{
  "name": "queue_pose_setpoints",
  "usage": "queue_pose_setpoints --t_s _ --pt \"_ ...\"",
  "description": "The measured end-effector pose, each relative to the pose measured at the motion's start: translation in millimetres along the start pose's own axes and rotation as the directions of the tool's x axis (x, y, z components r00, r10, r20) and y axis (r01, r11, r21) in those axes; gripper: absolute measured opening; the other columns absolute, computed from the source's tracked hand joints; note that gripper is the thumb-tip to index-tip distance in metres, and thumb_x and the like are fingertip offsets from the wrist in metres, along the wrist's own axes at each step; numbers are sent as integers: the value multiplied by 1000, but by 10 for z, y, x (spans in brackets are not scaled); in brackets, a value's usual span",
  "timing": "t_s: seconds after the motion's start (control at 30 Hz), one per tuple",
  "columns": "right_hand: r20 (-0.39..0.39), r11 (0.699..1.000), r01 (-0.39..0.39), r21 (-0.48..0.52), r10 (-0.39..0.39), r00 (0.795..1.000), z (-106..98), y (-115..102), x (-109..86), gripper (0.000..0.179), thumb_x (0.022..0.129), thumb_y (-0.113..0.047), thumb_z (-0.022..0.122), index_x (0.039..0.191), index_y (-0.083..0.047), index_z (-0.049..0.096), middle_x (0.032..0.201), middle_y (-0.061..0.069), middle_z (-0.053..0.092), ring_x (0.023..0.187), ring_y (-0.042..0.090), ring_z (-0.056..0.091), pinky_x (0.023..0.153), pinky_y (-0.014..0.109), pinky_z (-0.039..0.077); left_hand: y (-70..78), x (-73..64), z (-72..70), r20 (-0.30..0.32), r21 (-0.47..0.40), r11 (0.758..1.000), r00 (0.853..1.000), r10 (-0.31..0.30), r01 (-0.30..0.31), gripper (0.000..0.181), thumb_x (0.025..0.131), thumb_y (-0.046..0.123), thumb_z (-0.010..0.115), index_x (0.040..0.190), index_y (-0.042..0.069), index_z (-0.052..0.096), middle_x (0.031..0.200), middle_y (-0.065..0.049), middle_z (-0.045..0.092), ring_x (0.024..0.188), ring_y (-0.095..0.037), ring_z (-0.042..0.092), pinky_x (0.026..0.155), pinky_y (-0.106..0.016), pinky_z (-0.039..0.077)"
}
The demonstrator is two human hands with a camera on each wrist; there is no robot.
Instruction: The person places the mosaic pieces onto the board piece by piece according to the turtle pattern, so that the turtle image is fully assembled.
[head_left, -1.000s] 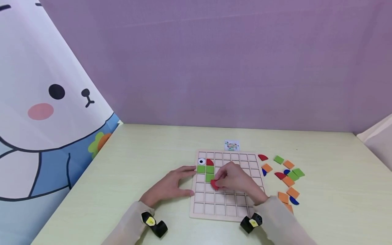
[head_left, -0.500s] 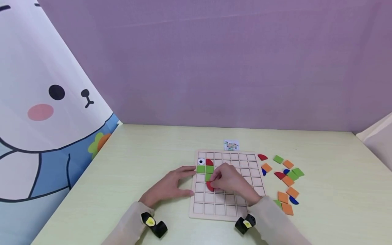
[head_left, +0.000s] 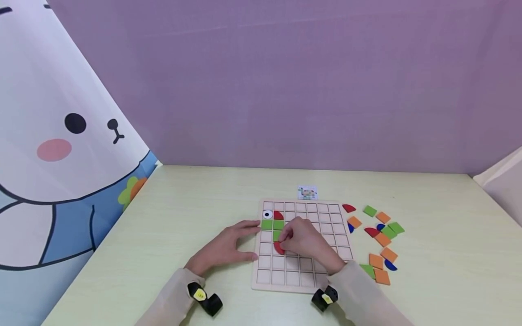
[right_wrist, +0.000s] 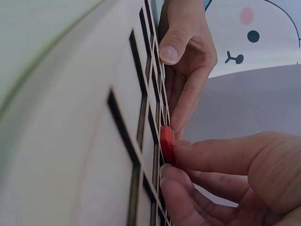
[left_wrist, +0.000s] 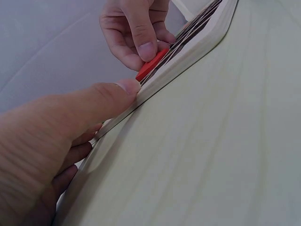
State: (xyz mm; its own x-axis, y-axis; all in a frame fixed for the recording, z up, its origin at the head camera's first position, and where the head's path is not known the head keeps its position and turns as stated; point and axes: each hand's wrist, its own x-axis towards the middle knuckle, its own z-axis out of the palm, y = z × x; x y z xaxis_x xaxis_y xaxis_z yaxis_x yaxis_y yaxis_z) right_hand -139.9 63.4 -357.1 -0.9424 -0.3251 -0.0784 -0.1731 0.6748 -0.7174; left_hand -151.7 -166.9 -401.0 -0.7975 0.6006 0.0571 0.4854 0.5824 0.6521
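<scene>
My right hand [head_left: 306, 240] pinches a red quarter-circle tile [head_left: 278, 247] between thumb and fingers, over a cell just below a green square tile [head_left: 277, 235]. In the right wrist view the red tile [right_wrist: 167, 143] stands tilted at the grid ridges, its edge low in the cell. My left hand [head_left: 226, 246] rests along the left edge of the wooden grid board [head_left: 278, 262], fingers spread, with thumb and fingertips touching the rim. Higher on the board sit a round eye tile [head_left: 267, 214], another red quarter-circle [head_left: 278, 215] and two green squares [head_left: 267, 225].
Right of the board lie loose tiles: orange squares [head_left: 382, 276], green squares [head_left: 369, 210], red quarter-circles [head_left: 349, 208] and blue half-circles [head_left: 390, 265]. A small picture card [head_left: 307, 192] lies behind the board. A purple cloth [head_left: 310, 90] stands behind the table.
My right hand has moved slightly left and down with the red tile, bringing it to the cell under the green square. The left hand has stayed at the board's edge.
</scene>
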Motion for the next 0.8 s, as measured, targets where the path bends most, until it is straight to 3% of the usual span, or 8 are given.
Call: queue_pose_setpoints --t_s 0.8 --pt "-19 1000 -13 -8 12 1000 -15 -26 -30 11 76 2 73 71 -8 71 65 -1 62 60 14 50 54 24 43 32 -9 -5 -3 4 1000 1000 -14 14 69 80 35 75 139 11 50 149 -2 41 139 -26 36 114 -46 31"
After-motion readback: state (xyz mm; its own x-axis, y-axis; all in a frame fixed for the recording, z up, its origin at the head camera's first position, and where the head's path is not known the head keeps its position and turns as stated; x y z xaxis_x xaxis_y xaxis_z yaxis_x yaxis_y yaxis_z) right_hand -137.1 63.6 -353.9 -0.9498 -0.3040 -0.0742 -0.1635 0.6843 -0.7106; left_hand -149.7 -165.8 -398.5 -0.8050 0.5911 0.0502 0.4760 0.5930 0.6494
